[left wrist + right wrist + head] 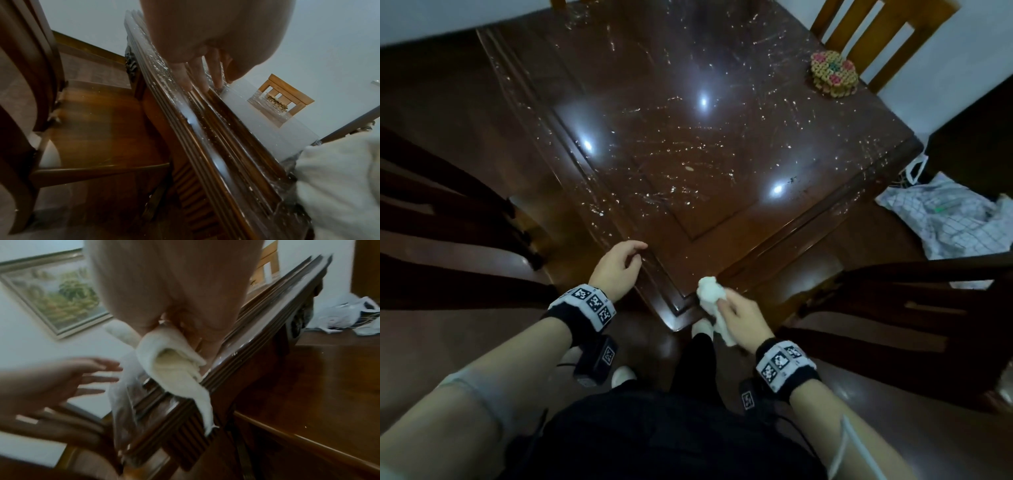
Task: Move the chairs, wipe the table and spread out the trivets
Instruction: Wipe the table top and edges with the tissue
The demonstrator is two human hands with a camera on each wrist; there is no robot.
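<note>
A dark, glossy wooden table [688, 144] with a moulded rim [205, 146] fills the head view, its near corner pointing at me. My right hand [736, 310] grips a crumpled white cloth [710, 296] [172, 363] at that corner. My left hand [619, 265] hovers over the left edge, fingers [197, 78] relaxed and straight, holding nothing. A stack of colourful woven trivets [832, 73] lies at the far right corner. Dark chairs stand at left [448, 219] and right [893, 308] of the corner.
A lighter wooden chair [873, 37] stands behind the trivets against the white wall. A white checked bag [955, 219] lies on the right-hand chair seat. A framed painting [55, 293] hangs on the wall. My feet [702, 327] are under the table corner.
</note>
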